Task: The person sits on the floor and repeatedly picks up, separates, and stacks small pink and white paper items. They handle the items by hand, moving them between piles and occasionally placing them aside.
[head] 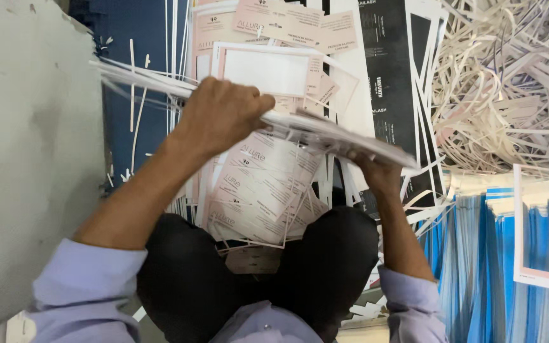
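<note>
Both hands, left (223,114) and right (376,168), clamp one card stack (325,130). It sags at 9 o'clock. Sheets could slide onto pink cards (255,190).

Even, soft daylight-like light, moderately bright; no hard shadows. Palest area is the strip heap (509,82) at upper right, near washed out. Grey wall (27,159) at left evenly lit, flat. Dark trousers (325,267) lose detail in shade. Motion blur on the sheet stack (325,130) and its left end; left hand (223,114) slightly soft. Lying cards (255,190) sharper. Wide-angle stretch toward the edges and sleeves (84,286).
</note>
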